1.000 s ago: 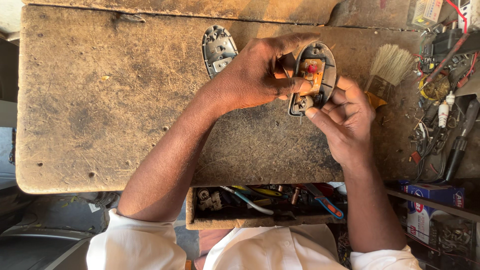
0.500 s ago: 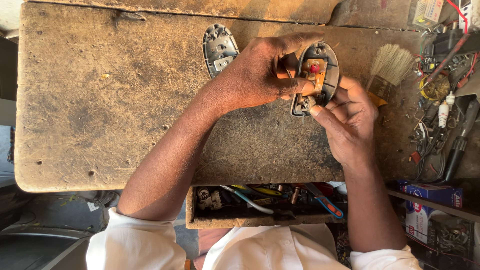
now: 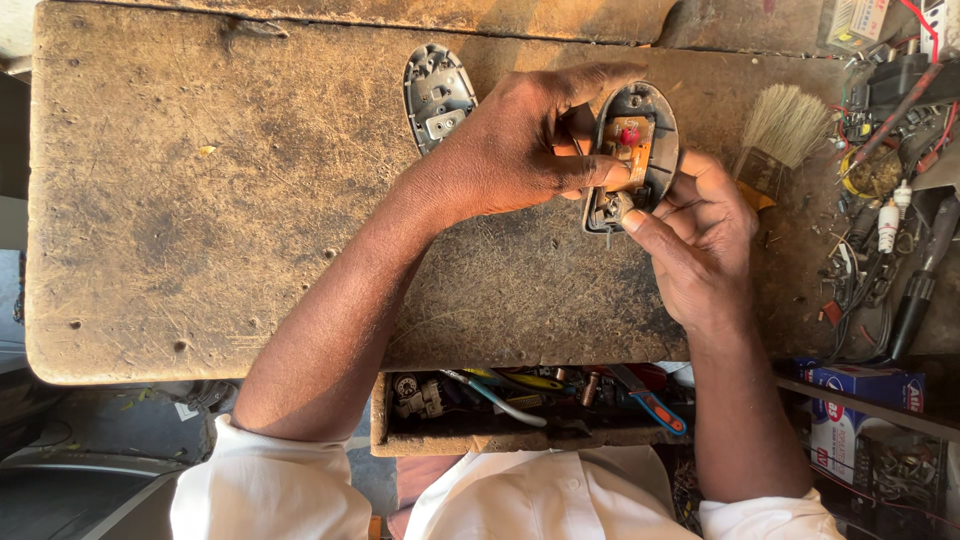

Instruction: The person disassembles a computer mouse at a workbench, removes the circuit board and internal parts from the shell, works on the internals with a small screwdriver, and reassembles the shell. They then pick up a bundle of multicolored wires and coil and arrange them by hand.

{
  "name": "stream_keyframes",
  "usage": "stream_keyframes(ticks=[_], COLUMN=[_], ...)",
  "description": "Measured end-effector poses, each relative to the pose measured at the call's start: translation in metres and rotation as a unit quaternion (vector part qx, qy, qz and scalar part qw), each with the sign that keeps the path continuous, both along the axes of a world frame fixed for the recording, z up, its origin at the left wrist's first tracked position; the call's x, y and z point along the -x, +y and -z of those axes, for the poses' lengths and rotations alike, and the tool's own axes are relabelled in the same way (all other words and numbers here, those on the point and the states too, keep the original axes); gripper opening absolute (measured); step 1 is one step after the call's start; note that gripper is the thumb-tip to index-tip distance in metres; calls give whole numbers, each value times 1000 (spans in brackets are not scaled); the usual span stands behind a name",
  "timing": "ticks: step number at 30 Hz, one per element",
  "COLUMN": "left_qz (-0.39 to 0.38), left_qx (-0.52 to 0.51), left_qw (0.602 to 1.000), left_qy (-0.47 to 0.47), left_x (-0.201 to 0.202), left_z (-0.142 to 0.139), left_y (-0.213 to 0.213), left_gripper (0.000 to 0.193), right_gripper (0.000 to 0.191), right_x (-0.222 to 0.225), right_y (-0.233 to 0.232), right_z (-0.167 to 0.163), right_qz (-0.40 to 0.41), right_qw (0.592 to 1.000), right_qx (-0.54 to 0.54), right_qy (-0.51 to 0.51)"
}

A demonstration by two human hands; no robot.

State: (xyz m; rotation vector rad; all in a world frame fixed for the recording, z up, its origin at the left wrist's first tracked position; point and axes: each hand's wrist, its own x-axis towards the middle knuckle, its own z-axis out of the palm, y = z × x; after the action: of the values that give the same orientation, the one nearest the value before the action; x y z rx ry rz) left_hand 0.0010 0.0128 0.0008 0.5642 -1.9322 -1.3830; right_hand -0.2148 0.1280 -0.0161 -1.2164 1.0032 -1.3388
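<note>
Broadly, a worn, scratched wooden desk (image 3: 200, 200) fills most of the view, its near edge running just above an open drawer (image 3: 520, 405) crammed with tools, among them a pair of blue-handled pliers (image 3: 655, 405). Along the desk's right edge lies a tangle of wires and small parts (image 3: 880, 170), and below that edge a blue and white box (image 3: 865, 385) sits on a shelf. The person's white sleeves (image 3: 270, 490) show at the bottom.

Both hands meet over the far right part of the desk. The left hand (image 3: 510, 150) reaches in from the left and grips an oval grey plastic shell (image 3: 635, 155), thumb and fingers pinched around its left rim and over the small orange circuit board (image 3: 630, 150) seated inside, which carries a red button. The right hand (image 3: 700, 225) grasps the same shell from the right and below, its fingers curled around the rim and the thumb tip pressed at the shell's lower end. The shell is held tilted, just above the desk surface.

A matching grey oval half (image 3: 437, 95) lies inner side up near the far edge, just left of the left hand. A pale bristle brush (image 3: 785, 125) rests toward the far right corner, close beside the right hand.
</note>
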Motion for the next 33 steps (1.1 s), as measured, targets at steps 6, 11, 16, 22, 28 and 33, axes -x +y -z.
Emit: stream_keyframes(ticks=[6, 11, 16, 22, 28, 33], left_qz=[16, 11, 15, 0, 3, -14], left_qx=[-23, 4, -3, 14, -3, 117], left_qw=[1000, 1000, 1000, 1000, 1000, 992], left_qy=[10, 13, 17, 6, -9, 48], left_x=[-2, -1, 0, 1, 2, 2], left_z=[0, 1, 3, 3, 6, 8], left_y=[0, 0, 0, 0, -1, -2], left_gripper=[73, 72, 72, 73, 73, 73], right_gripper=[48, 49, 47, 47, 49, 51], right_x=[0, 2, 3, 3, 2, 0], right_y=[0, 1, 1, 1, 1, 0], right_z=[-1, 1, 2, 1, 0, 1], right_qz=[-1, -8, -7, -6, -8, 1], right_qw=[1000, 1000, 1000, 1000, 1000, 1000], right_qx=[0, 4, 0, -6, 5, 20], right_qy=[-4, -10, -5, -12, -14, 10])
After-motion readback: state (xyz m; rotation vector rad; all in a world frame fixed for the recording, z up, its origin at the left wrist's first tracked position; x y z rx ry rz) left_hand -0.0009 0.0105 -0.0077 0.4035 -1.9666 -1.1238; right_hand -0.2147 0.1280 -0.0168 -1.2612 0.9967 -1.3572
